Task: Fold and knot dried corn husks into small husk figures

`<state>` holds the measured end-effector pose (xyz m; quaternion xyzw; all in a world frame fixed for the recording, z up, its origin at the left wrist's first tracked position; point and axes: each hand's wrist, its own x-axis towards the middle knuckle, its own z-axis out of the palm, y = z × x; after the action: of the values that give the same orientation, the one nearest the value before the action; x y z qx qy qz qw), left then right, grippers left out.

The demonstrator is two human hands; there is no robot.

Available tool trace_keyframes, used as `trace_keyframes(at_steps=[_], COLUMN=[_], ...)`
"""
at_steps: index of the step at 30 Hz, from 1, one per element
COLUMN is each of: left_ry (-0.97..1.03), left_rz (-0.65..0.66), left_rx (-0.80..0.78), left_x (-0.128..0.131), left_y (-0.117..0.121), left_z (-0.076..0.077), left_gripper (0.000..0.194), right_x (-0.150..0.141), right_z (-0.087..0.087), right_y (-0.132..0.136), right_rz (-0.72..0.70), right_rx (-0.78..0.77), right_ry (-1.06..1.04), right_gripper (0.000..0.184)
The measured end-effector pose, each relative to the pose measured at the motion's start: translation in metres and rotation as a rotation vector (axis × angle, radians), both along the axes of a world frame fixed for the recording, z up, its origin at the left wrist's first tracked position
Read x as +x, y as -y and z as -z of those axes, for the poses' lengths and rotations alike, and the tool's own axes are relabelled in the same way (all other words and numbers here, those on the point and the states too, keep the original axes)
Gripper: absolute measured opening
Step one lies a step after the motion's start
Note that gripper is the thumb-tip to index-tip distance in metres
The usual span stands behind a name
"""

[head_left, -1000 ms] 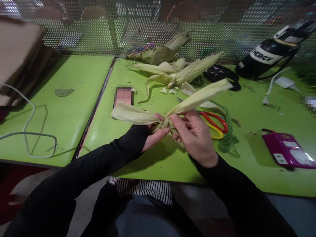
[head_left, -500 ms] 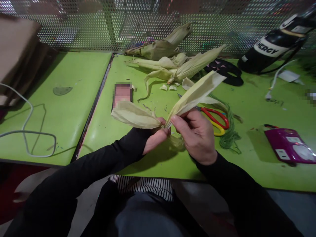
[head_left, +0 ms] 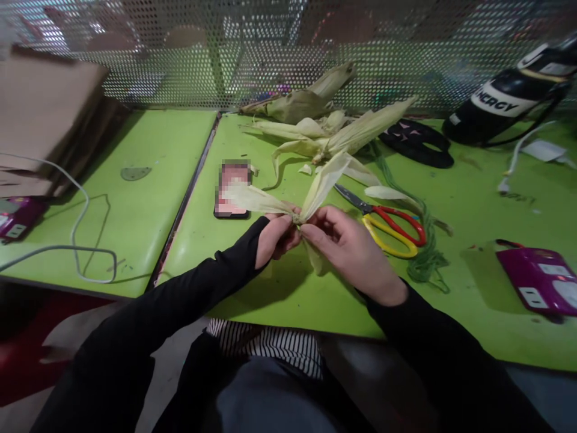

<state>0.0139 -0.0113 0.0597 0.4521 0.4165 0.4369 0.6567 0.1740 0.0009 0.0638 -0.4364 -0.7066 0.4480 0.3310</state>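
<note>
Left hand (head_left: 276, 236), right hand (head_left: 349, 252): close together, thumbs uppermost. Each grip pinches corn husk (head_left: 321, 187) near bunched middle.

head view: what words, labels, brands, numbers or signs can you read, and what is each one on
"NERGY": white band on the black bottle; any letter before it is out of sight.
Upper white label, same bottle: one dark mark, perhaps "J", too blurred to be sure.
Dark scribble on the green table: unreadable.
Phone screen: pixelated, unreadable.
</note>
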Motion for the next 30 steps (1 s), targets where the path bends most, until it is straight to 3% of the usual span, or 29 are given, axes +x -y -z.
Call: trace_keyframes(at_steps=[2, 6, 10, 16, 21, 26, 30], left_ry=[-0.003, -0.074, -0.158, -0.096, -0.135, -0.209, -0.249], left_rz=[0.034, -0.018, -0.030, -0.080, 0.042, 0.097, 0.112], left_rx=[0.054, 0.033, 0.082, 0.164, 0.220, 0.338, 0.347], left_x=[-0.002, -0.007, -0.009, -0.006, -0.002, 0.003, 0.004], left_y=[0.001, 0.001, -0.003, -0.002, 0.004, 0.006, 0.009], left_z=[-0.003, -0.003, 0.003, 0.006, 0.011, 0.022, 0.021], left_gripper=[0.022, 0.021, 0.023, 0.025, 0.026, 0.029, 0.030], right_x=[0.000, 0.000, 0.002, 0.004, 0.002, -0.004, -0.009], right_z=[0.002, 0.003, 0.001, -0.003, -0.010, -0.003, 0.007], right_y=[-0.001, -0.004, -0.004, 0.000, -0.002, -0.003, -0.001], right_rz=[-0.037, -0.022, 0.014, 0.083, 0.042, 0.109, 0.173], right_rx=[-0.058, -0.113, -0.034, 0.082, 0.054, 0.016, -0.084], right_ry=[-0.072, -0.102, -0.025, 0.028, -0.065, -0.162, -0.328], right_gripper=[0.029, 0.024, 0.017, 0.012, 0.029, 0.020, 0.019])
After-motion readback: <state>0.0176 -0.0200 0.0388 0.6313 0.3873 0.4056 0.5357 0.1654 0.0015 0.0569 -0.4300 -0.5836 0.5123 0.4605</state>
